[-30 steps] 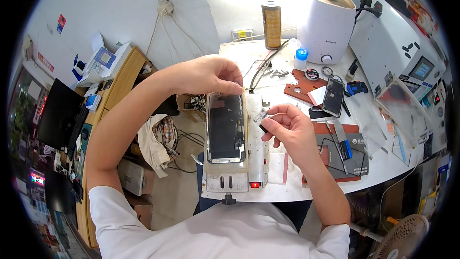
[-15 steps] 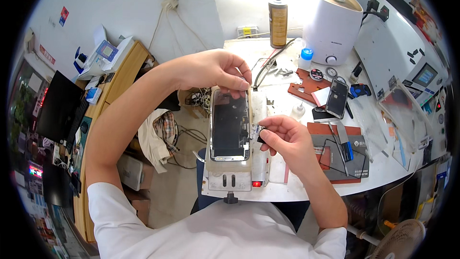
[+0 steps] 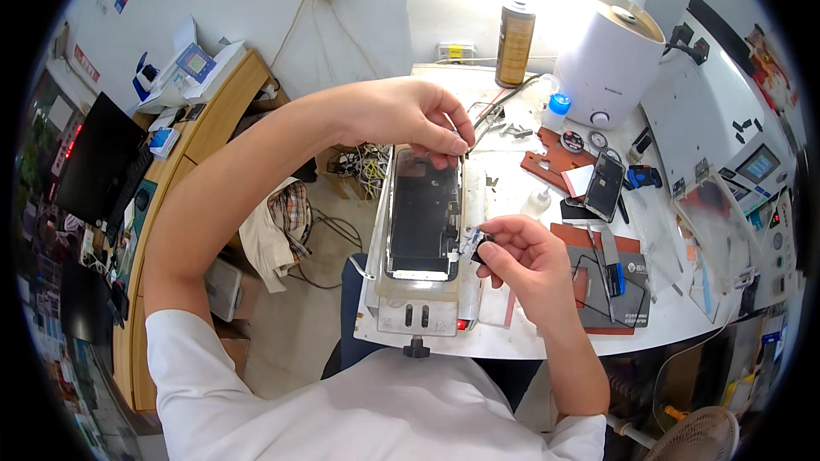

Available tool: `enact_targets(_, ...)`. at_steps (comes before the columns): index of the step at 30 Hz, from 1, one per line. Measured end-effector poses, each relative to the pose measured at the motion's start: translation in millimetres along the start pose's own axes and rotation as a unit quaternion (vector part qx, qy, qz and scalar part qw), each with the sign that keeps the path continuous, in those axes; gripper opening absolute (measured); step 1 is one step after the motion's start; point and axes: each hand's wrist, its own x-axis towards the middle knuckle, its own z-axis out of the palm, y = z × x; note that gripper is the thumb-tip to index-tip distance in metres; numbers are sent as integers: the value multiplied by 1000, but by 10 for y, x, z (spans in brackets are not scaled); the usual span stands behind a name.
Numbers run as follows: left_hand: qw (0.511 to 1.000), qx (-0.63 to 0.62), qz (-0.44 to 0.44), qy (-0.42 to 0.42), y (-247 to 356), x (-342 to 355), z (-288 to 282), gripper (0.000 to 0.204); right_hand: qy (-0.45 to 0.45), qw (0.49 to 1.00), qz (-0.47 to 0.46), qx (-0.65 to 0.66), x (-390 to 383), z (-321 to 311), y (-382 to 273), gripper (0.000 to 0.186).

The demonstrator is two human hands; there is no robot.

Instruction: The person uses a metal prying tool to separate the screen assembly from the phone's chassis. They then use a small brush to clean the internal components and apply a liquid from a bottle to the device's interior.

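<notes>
The left hand [image 3: 408, 115] reached in from the worktop's left edge, its fingers [image 3: 446, 138] pressed together in a pinch on the top edge of a phone screen [image 3: 422, 215]. That dark screen lay flat on a pale, rectangular heating fixture [image 3: 418, 312] near the front-left corner of the white worktop [image 3: 512, 341]. The fixture showed two dark slots and a small red light at its front edge, with a black knob just below them.

The right hand [image 3: 523, 258] sat just beside the screen's right edge, about midway down. Its thumb and forefinger pinched a small dark part [image 3: 480, 243] that touched, or nearly touched, the screen's side; which of the two I could not tell.

Further right lay a dark grey mat [image 3: 611, 277] on a reddish-brown pad, carrying thin tools. Toward the back stood a brown spray can [image 3: 516, 32] at the back edge, and a white humidifier [image 3: 608, 60] near the back-right corner. A second phone [image 3: 605, 185] lay face up between the humidifier and the grey mat. A small blue-capped bottle [image 3: 556, 111] stood just in front of the humidifier. A grey machine with a little screen [image 3: 726, 132] occupied the right edge.
</notes>
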Motion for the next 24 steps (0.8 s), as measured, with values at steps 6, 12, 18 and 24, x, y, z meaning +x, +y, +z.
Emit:
enact_targets(6, 1000, 9, -4, 12, 2, -4, 20, 22, 9, 1000, 0, -26, -43, 37, -27, 25)
enact_targets(12, 1000, 17, 0, 14, -6, -12, 23, 23, 19, 999, 2, -38, -95, 65, -73, 28)
enact_targets(18, 1000, 26, 4, 4, -37, -3, 3, 24, 17, 998, 49, -29, -90, 105, -161, 27)
enact_targets(24, 1000, 23, 9, 5, -49, -25, 10, 24, 43, 997, 35, -55, -87, 163, -165, 25)
